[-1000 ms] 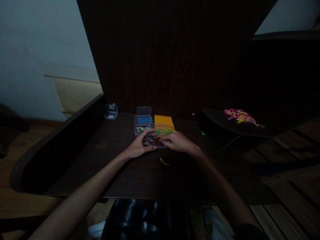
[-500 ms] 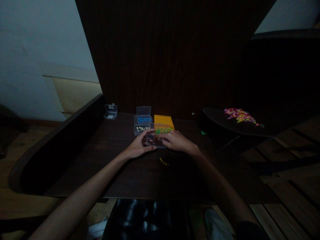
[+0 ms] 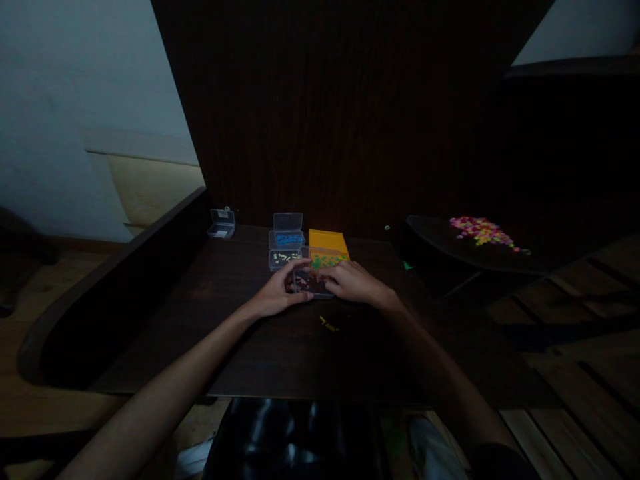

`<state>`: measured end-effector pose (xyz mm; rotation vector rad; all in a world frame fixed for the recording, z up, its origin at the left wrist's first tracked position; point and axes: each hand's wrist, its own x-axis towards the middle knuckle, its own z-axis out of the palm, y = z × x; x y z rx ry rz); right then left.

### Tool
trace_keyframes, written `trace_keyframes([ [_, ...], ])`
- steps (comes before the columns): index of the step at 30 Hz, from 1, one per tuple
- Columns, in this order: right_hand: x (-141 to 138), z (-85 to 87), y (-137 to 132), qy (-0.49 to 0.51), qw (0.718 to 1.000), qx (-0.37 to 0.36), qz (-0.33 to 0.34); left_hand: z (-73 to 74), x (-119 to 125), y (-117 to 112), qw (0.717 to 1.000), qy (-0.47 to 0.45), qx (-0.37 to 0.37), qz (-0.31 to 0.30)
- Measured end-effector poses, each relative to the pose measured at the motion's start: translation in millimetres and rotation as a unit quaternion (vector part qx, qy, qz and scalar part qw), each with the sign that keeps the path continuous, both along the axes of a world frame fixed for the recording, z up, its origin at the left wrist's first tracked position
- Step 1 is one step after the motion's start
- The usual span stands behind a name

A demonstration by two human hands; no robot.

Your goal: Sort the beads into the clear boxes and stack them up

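Left hand (image 3: 277,295) grips a clear rectangular plastic box (image 3: 323,295)

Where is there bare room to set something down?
Bare desk shows between the side panel and left arm, and from the yellow bits to the near edge. Crowded: around the left hand and right hand, with boxes and yellow tray clustered there.

To the left I see a pale wall (image 3: 100,73) with a tan panel (image 3: 155,190) low on it. A dark backboard (image 3: 330,120) rises ahead of me. Off right, a side shelf (image 3: 430,237) bears a multicoloured heap (image 3: 483,231), with wooden boards (image 3: 585,387) below.
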<state>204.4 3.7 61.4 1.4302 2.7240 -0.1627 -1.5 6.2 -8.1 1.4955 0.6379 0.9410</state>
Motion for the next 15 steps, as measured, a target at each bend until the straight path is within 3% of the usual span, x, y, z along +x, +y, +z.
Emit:
trace_keyframes([
  [5, 3, 0.3, 0, 0.024, 1.000, 0.001, 0.000, 2.7, 0, -1, 1.000, -0.002, -0.005, 0.002],
  [12, 13, 4.9, -6, 0.138, 0.990, 0.009, 0.000, 2.8, 0, 0, 1.000, -0.001, -0.010, 0.014],
  [15, 12, 5.0, -15, 0.171, 0.985, -0.024, 0.023, 1.6, 0, 1, 1.000, 0.003, -0.012, 0.016],
])
